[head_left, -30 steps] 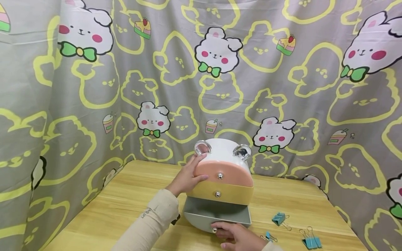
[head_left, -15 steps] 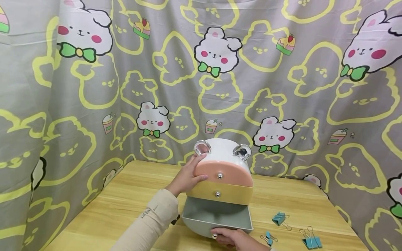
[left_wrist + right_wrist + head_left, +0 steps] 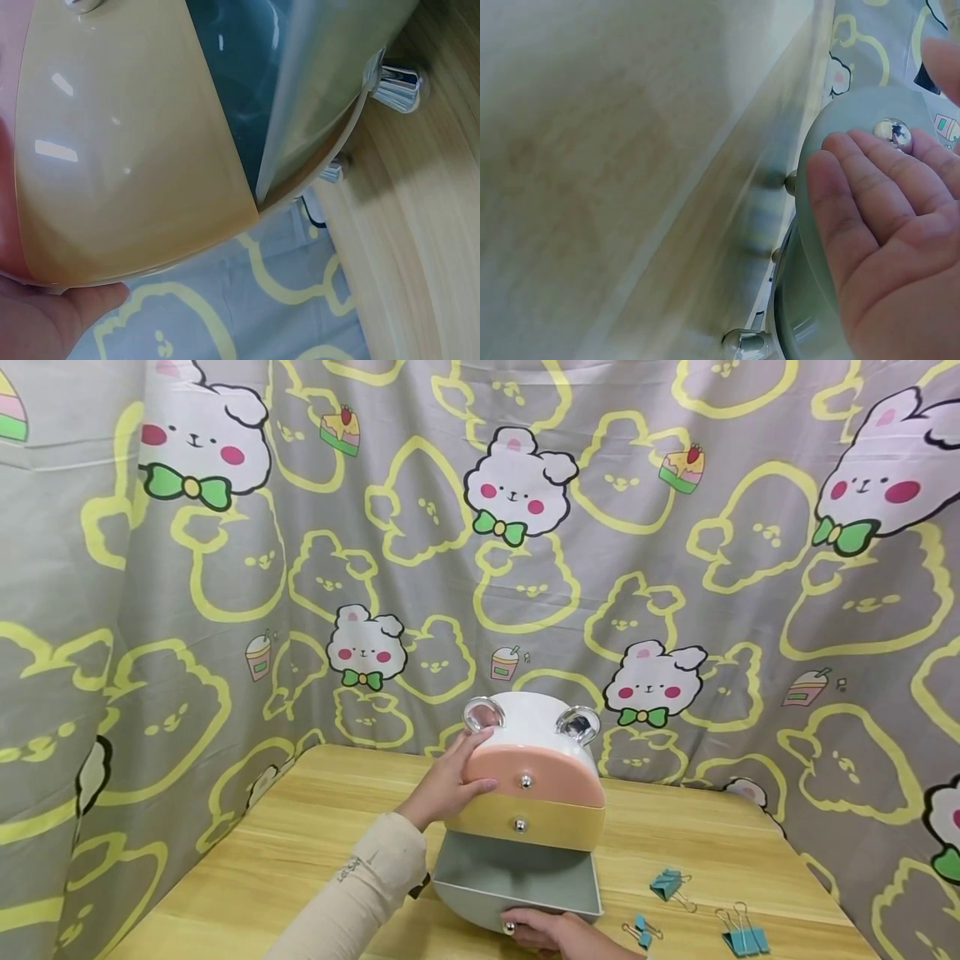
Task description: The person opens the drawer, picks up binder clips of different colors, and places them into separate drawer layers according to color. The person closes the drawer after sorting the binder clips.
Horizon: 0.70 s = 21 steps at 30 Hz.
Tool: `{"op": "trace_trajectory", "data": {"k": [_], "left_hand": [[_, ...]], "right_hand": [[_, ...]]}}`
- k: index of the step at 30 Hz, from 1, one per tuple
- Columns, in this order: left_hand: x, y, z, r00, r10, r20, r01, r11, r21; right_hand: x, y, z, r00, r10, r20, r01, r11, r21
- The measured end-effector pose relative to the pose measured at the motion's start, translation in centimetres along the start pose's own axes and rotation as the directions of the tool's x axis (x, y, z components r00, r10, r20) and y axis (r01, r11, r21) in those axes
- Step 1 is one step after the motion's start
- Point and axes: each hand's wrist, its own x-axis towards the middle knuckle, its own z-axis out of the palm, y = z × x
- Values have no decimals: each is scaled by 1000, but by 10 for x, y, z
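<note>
In the head view, a small drawer box (image 3: 534,714) with a white top and silver ears stands on the table. Its pink drawer (image 3: 558,768) and yellow drawer (image 3: 558,827) are closed; the grey bottom drawer (image 3: 465,902) is pulled out, and no contents show in it. My left hand (image 3: 448,785) rests on the box's left side, fingers up by the ear, thumb extended towards the pink front. My right hand (image 3: 900,225) lays nearly straight fingers on the grey drawer's front beside its silver knob (image 3: 892,133), thumb apart.
Right of the box lie a larger teal binder clip (image 3: 744,938), a second binder clip (image 3: 666,883) and a small binder clip (image 3: 642,930). Silver feet (image 3: 401,86) hold the box above the wooden table (image 3: 315,827). A patterned curtain (image 3: 420,568) hangs around the back and sides.
The grey drawer has slid out towards me, mostly in the first half second, and my right hand has moved with it. My left hand stays in place on the box.
</note>
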Motion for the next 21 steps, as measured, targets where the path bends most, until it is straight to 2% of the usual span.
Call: {"op": "trace_trajectory", "data": {"k": [15, 21], "left_hand": [[0, -2, 1, 1000, 11, -2, -11, 1000, 7], [0, -2, 1, 1000, 15, -10, -15, 1000, -4]], "right_hand": [[-2, -2, 1, 1000, -11, 12, 11, 1000, -10], [-2, -5, 2, 999, -22, 48, 18, 996, 86]]}}
